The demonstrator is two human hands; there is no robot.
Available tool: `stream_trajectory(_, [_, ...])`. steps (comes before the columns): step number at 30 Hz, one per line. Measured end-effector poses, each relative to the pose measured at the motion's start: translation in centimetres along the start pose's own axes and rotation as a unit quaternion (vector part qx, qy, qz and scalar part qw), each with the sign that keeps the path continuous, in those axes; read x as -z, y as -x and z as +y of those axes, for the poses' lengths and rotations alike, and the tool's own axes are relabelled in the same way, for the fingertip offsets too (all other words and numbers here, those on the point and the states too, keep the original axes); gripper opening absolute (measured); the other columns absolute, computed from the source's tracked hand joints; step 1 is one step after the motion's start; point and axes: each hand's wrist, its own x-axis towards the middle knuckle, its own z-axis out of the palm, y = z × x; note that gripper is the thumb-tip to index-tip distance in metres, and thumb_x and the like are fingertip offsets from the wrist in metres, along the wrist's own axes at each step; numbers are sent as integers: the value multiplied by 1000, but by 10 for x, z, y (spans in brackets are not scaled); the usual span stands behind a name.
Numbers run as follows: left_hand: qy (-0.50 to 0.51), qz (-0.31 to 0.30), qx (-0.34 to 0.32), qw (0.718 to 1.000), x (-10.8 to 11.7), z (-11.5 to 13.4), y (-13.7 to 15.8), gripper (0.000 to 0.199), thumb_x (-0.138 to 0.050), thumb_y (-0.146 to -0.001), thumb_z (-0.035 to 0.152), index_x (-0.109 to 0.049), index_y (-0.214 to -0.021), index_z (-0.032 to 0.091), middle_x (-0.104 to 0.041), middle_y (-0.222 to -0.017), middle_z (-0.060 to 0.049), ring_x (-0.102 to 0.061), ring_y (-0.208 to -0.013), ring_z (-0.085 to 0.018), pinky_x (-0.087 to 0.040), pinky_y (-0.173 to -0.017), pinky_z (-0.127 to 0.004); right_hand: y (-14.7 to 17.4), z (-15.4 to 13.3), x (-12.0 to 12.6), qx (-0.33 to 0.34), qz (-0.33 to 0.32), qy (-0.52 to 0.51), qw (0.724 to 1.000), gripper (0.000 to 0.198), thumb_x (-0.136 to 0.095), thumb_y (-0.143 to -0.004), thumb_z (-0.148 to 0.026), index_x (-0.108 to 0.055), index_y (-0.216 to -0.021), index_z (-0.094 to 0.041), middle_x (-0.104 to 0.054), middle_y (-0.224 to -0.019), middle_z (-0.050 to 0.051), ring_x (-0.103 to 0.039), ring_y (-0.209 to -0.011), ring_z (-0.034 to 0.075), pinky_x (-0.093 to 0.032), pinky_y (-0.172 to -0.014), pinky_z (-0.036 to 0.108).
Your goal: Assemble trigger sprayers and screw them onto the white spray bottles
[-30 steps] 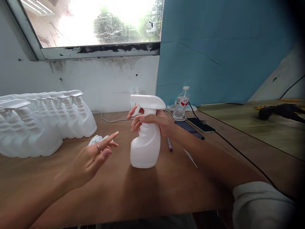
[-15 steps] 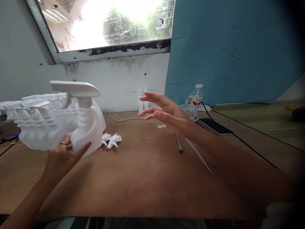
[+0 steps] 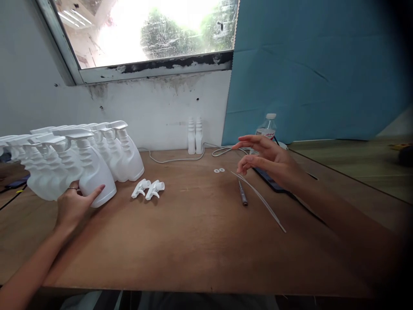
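Note:
My left hand (image 3: 72, 206) is closed around the lower body of a white spray bottle (image 3: 100, 176), which stands on the table with its trigger head on. This bottle is at the front right of a row of similar spray bottles (image 3: 125, 155). My right hand (image 3: 269, 157) hovers over the right side of the table with its fingers apart and nothing in them. Below its fingertips are thin white tubes (image 3: 263, 200) and a screwdriver-like tool with a dark handle (image 3: 243, 199). Partly hidden behind this hand lies a dark phone (image 3: 269, 180).
Two white trigger spray heads (image 3: 155, 189) lie right of the bottles. Two small white rings (image 3: 222, 170) are mid-table. Against the wall stand two narrow white bottles (image 3: 199, 135). A grey cable (image 3: 167, 162) runs along the back, and a clear water bottle (image 3: 267, 125) is behind my right hand.
My left hand has lowered the spray bottle from the air onto the table, down and left beside the row. My right hand has moved right. The phone now shows further left.

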Motion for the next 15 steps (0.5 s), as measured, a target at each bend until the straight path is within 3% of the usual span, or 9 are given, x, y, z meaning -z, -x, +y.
stream_trajectory(4, [-41,-31,5,999,5,-2,3,43,-59,-71,65,-39,-68,27,-51,-54,0,-49,-61,-28,-29,-57,-29,2,12,5,-6,-4,-9,1000,35,-66,-82,-30,-58,-116,-31,-62,-113,6,-64,-62,14,-54,-58,33])
stream_trajectory(9, [-134,-58,19,989,3,-22,-9,46,-66,-61,68,-50,-59,24,-50,-49,-2,-45,-50,-24,-24,-55,-29,0,27,12,-32,-18,-6,999,37,-65,-82,-30,-54,-117,-27,-62,-109,6,-65,-60,14,-54,-56,32])
stream_trajectory(15, [-187,-91,-3,978,4,-48,-12,50,-61,-61,73,-57,-56,24,-56,-52,-7,-52,-51,-31,-25,-54,-30,-6,43,13,-73,-20,25,997,43,-68,-78,-32,-52,-117,-21,-61,-104,5,-64,-55,13,-53,-51,31])
